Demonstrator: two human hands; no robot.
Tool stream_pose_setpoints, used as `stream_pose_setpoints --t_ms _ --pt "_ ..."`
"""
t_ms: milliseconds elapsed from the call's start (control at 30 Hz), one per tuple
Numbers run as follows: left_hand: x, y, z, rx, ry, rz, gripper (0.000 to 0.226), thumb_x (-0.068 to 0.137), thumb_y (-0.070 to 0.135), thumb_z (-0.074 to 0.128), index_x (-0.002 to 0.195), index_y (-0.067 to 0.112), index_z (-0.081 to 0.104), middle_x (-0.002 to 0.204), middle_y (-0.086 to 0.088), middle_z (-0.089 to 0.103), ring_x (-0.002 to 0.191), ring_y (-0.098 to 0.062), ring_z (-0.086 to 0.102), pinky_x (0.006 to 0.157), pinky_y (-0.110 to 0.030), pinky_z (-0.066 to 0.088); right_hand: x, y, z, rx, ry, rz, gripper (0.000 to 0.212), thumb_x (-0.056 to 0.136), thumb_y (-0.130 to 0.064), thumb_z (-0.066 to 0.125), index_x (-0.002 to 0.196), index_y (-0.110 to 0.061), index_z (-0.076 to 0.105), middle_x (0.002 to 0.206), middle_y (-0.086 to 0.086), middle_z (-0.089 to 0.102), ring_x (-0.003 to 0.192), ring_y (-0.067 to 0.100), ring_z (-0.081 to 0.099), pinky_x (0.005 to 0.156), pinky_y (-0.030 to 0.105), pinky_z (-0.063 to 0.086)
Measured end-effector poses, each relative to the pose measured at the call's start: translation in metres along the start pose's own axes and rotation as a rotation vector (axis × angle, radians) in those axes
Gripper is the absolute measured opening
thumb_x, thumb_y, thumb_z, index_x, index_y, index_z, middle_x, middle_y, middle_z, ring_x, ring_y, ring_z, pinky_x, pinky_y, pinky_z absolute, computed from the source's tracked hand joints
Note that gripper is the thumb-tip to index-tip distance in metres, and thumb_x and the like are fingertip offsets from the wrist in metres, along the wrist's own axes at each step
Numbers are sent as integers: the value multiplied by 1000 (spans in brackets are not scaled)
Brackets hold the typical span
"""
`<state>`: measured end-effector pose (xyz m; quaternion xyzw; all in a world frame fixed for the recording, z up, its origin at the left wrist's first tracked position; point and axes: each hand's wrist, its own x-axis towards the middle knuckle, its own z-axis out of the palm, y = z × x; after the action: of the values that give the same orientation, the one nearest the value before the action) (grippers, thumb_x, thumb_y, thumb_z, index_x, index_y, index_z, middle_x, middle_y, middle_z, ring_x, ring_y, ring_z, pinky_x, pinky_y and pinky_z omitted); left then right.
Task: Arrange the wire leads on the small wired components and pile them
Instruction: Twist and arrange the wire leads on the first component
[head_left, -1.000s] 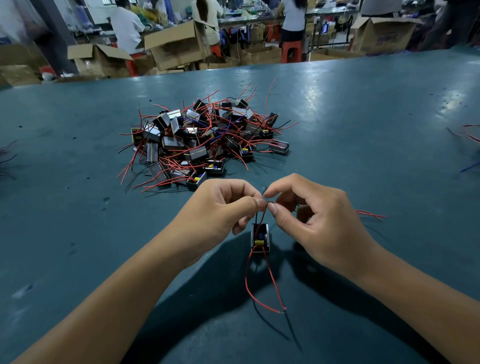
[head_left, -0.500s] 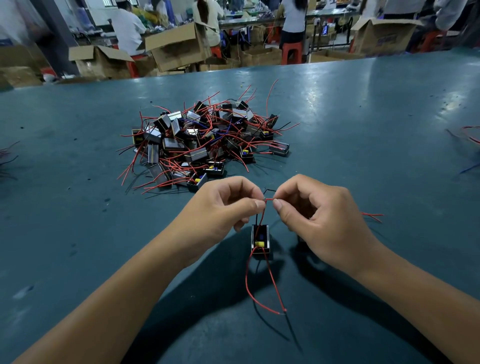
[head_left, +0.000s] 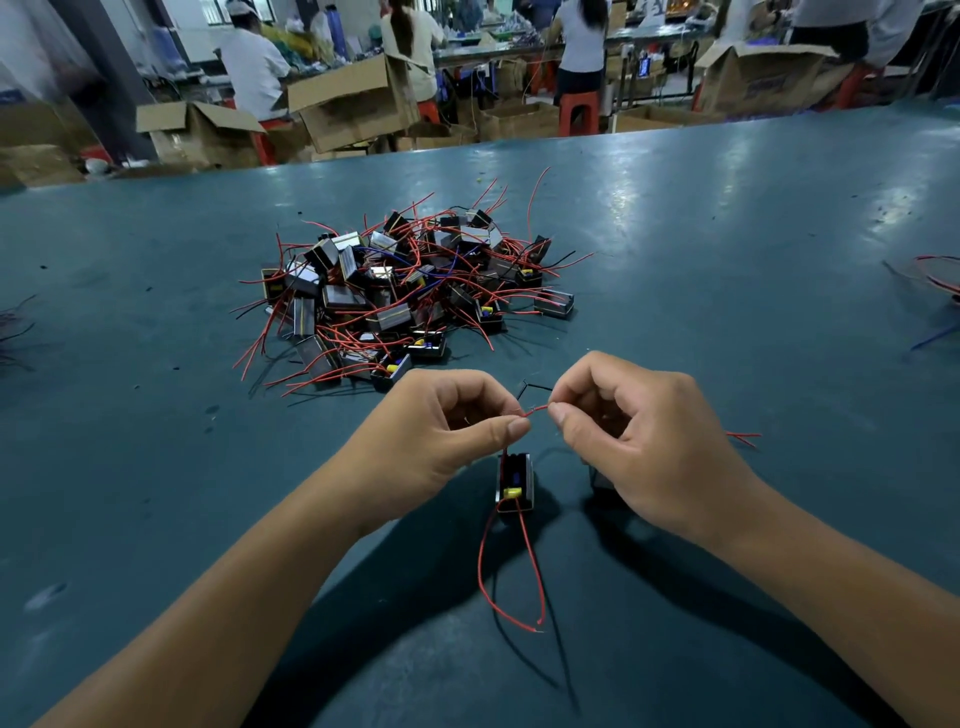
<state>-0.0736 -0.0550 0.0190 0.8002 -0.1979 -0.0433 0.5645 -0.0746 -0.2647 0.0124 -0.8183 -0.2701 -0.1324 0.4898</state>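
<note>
Wire lead, thin and red (head_left: 535, 410), is stretching in a short span between the two hands, just above a small black box-shaped component with a yellow part inside (head_left: 515, 483). That component is standing on the dark teal tabletop (head_left: 727, 270) directly below the hands, and two more red leads (head_left: 511, 571) are trailing from its near end toward the person, curving to meet at their tips. A thin black lead (head_left: 535, 387) is bending in an angle just behind the red span.

The left hand (head_left: 441, 431) is pinching one end of the red span between thumb and curled fingers (head_left: 517, 427). The right hand (head_left: 644, 436) is pinching the other end the same way, its other fingers tucked in. Part of a second dark component (head_left: 600, 475) is showing under the right hand; how it is lying cannot be told. A pair of red wire ends (head_left: 743, 438) is sticking out past the right hand on the tabletop.

Farther back, well apart from the hands, a loose heap of similar black components tangled in red wires (head_left: 410, 291) is lying on the tabletop. At the right edge, more red and blue wires (head_left: 935, 291) are lying. Beyond the tabletop, open brown cardboard boxes (head_left: 348, 104) are standing, and people are sitting at other benches.
</note>
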Motion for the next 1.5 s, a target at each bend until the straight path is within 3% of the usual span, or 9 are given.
stream_pose_setpoints --t_ms 167,367,600,767,867,1067,1167,1300,1500 --pt "0 -2 -12 -92 -89 -60 26 87 34 73 93 9 73 79 -1 66 68 -12 54 62 -21 46 4 3 -8 109 47 28 9 92 -27 60 84 -24 63 69 2 65 61 21 65 63 43 55" --pt "7 -13 -14 -80 103 -92 22 88 30 73 93 8 71 75 -2 63 62 -16 54 58 -25 46 13 15 -13 -67 148 103 9 90 -20 68 85 -26 67 79 -14 68 75 5 64 68 8 45" --pt "14 -20 13 90 140 -99 9 92 25 71 88 17 71 65 13 64 58 -4 52 53 -17 42 15 24 -5 -77 -16 262 11 88 -26 72 77 -28 70 62 -16 66 51 1 57 52 12 41" --pt "13 -20 7 65 140 -93 13 93 20 72 81 15 71 66 -8 63 58 -10 51 52 -23 42 17 25 -10 -119 18 229 19 88 -21 70 70 -27 68 60 -16 65 51 1 53 51 12 40" --pt "13 -20 5 85 101 -81 12 94 17 70 82 14 71 64 7 64 58 -7 55 53 -21 47 16 24 -11 -117 2 216 19 88 -22 70 71 -27 67 59 -18 62 50 1 51 50 9 37" --pt "9 -18 -18 110 121 -148 9 97 6 61 94 11 68 68 8 64 61 -11 58 54 -26 48 22 25 -39 -141 -103 282 12 93 -22 59 90 -31 66 84 -15 73 85 11 68 80 27 52" --pt "4 -15 -29 149 -36 -222 5 96 6 63 93 9 66 69 1 66 58 -13 59 50 -24 47 20 24 -57 -320 -305 281 7 86 -40 67 91 -39 62 86 -21 67 81 3 64 70 18 48" --pt "2 -13 -21 127 -138 -275 13 95 20 68 100 10 63 70 -4 68 57 -17 58 45 -25 44 11 17 -58 -479 -547 279 42 70 -68 70 101 -43 55 94 -27 61 91 -10 56 74 13 45" --pt "3 -14 -13 152 -201 -311 19 94 28 70 105 15 63 69 -1 66 51 -13 56 43 -24 44 12 8 -58 -439 -430 269 7 94 -38 55 100 -39 57 94 -16 66 80 -2 59 73 20 49"
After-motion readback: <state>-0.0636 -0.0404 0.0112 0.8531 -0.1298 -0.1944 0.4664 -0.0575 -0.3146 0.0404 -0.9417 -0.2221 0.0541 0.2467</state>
